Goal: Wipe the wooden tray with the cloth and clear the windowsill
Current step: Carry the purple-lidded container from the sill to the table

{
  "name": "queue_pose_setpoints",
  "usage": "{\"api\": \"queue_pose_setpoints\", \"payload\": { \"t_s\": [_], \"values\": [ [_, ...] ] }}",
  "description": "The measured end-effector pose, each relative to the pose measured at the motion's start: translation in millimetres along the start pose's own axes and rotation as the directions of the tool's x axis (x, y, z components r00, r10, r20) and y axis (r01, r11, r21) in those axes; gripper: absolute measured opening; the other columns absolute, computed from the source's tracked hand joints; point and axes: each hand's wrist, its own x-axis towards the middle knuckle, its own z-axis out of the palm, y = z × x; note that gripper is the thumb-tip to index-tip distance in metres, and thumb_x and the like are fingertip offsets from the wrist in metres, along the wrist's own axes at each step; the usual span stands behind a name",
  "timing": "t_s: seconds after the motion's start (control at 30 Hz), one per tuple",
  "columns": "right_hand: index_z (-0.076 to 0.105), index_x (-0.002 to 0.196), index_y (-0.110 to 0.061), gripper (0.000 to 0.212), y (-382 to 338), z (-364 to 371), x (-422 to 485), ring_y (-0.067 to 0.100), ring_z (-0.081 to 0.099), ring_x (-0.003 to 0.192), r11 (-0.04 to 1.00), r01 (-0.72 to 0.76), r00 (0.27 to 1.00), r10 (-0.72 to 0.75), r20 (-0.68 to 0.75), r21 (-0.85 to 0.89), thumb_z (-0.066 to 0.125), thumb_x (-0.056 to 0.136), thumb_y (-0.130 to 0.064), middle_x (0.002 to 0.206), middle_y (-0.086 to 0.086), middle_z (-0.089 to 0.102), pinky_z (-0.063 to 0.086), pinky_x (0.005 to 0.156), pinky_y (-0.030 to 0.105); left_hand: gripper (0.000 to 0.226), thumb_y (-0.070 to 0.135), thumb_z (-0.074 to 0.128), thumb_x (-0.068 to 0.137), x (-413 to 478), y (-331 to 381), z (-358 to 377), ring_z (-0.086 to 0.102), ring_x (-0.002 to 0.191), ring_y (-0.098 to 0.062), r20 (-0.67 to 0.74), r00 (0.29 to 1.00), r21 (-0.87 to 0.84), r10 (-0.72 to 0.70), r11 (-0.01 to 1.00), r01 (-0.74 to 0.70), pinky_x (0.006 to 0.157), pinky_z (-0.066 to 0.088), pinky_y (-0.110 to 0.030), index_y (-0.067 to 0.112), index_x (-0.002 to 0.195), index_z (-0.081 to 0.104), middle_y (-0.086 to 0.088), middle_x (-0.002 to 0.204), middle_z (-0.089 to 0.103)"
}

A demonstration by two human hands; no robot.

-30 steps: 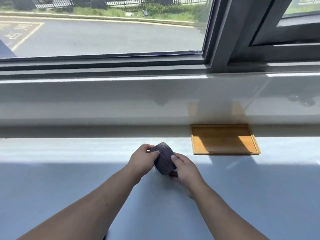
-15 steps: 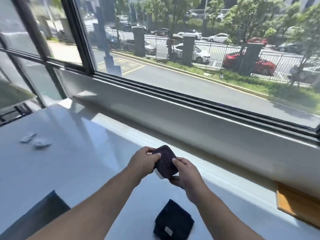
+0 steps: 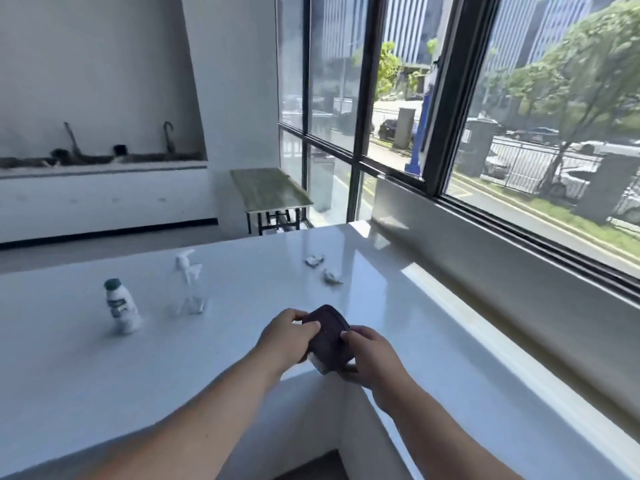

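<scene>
Both of my hands hold a small dark rounded pouch (image 3: 329, 337) above the inner corner of the white countertop (image 3: 242, 341). My left hand (image 3: 287, 336) grips its left side and my right hand (image 3: 369, 355) grips its right side and underside. A pale tag or edge shows at the pouch's bottom. The windowsill (image 3: 467, 306) runs along the right under the big window. Neither the wooden tray nor the dark cloth is in view.
On the counter to the left stand a small white bottle with a green cap (image 3: 121, 308) and a clear spray bottle (image 3: 188, 285). Two crumpled white scraps (image 3: 323, 268) lie farther back. A green-topped table (image 3: 270, 192) stands beyond the counter.
My view has swung left, away from the tray and the dark cloth, onto the counter's left wing with the bottles. Both hands have kept hold of the pouch.
</scene>
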Motion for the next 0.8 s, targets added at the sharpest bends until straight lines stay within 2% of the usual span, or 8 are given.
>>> {"api": "queue_pose_setpoints", "payload": {
  "t_s": [0.13,0.3,0.4,0.57,0.7,0.8],
  "values": [
    [0.075,0.108,-0.022,0.02,-10.0,77.4,16.2,0.038,0.078,0.093,0.998,0.03,0.992,-0.022,0.123,-0.063,0.061,0.094,-0.024,0.106,0.011,0.076,0.064,0.08,0.041,0.017,0.03,0.069,0.095,4.7,-16.0,-78.2,0.071,0.08,-0.022,-0.108,0.994,-0.051,-0.027,0.998,0.022,0.084,0.062,-0.039,0.026,0.111,0.065,-0.001,0.101,0.073],
    [0.074,0.109,-0.024,0.019,-17.7,146.3,40.8,0.037,0.077,0.096,0.994,0.043,0.969,-0.017,0.245,-0.1,0.062,0.095,-0.026,0.108,0.009,0.076,0.065,0.083,0.04,0.017,0.03,0.069,0.096,15.9,-30.7,-143.9,0.073,0.079,-0.02,-0.213,0.974,-0.088,-0.072,0.995,0.054,0.073,0.062,-0.029,0.025,0.112,0.066,-0.001,0.102,0.074],
    [0.074,0.108,-0.023,0.019,-21.3,181.1,66.6,0.035,0.077,0.096,0.99,0.054,0.953,-0.012,0.304,-0.13,0.062,0.094,-0.024,0.107,0.008,0.076,0.065,0.083,0.041,0.016,0.028,0.069,0.097,33.2,-39.9,-172.7,0.071,0.076,-0.02,-0.27,0.958,-0.113,-0.101,0.991,0.073,0.076,0.062,-0.032,0.023,0.111,0.066,-0.003,0.102,0.074],
    [0.074,0.107,-0.023,0.021,-20.1,232.6,128.9,0.027,0.074,0.08,0.981,0.056,0.918,0.023,0.395,-0.185,0.061,0.091,-0.022,0.104,0.008,0.077,0.064,0.082,0.042,0.015,0.029,0.069,0.094,87.5,-57.8,-208.8,0.071,0.076,-0.022,-0.349,0.923,-0.134,-0.163,0.983,0.123,0.087,0.062,-0.044,0.026,0.108,0.066,-0.004,0.096,0.076],
    [0.074,0.109,-0.026,0.021,-11.2,268.3,201.6,0.028,0.076,0.085,0.971,0.0,0.889,0.11,0.444,-0.241,0.061,0.092,-0.024,0.104,0.005,0.077,0.063,0.085,0.043,0.016,0.028,0.068,0.092,153.8,-81.0,-226.7,0.071,0.075,-0.022,-0.394,0.883,-0.154,-0.255,0.965,0.21,0.087,0.063,-0.046,0.026,0.109,0.066,-0.004,0.094,0.077],
    [0.074,0.106,-0.026,0.02,-0.4,288.9,258.9,0.023,0.07,0.078,0.956,-0.063,0.864,0.196,0.464,-0.287,0.061,0.091,-0.024,0.099,0.005,0.077,0.061,0.078,0.037,0.017,0.028,0.067,0.093,209.3,-97.9,-232.2,0.072,0.075,-0.023,-0.393,0.851,-0.171,-0.349,0.937,0.305,0.085,0.062,-0.045,0.026,0.109,0.065,-0.005,0.094,0.077]
  ]
}}
